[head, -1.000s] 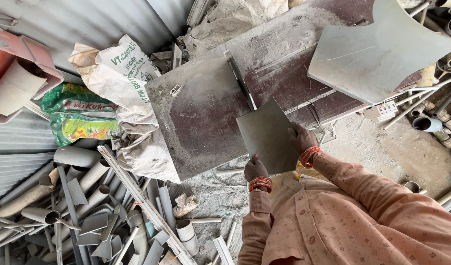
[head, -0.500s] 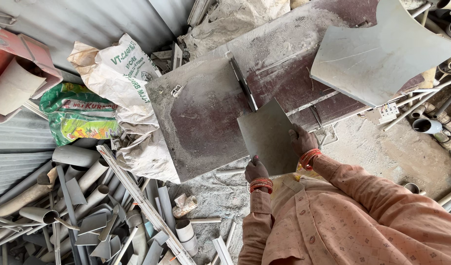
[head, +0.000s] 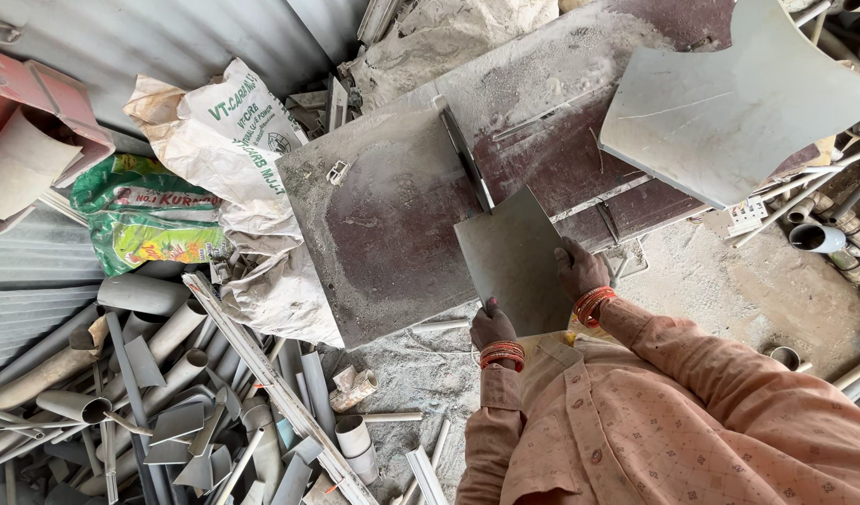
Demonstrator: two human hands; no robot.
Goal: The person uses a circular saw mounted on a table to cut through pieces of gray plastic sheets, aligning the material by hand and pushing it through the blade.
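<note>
Head view: both hands clamp a flat, dull grey sheet [head: 509, 257] lying on the dusty saw table [head: 383, 224], left hand [head: 492, 326] at its near edge, right hand [head: 580, 268] at its right edge. Cut grey pipes [head: 159, 374] lie heaped left of the table.

Both arms reach forward with elbows bent, sleeves to the bangled wrists, the left hand [head: 492, 326] and right hand [head: 580, 269] each closed with fingers curled in a pinching grip.
</note>
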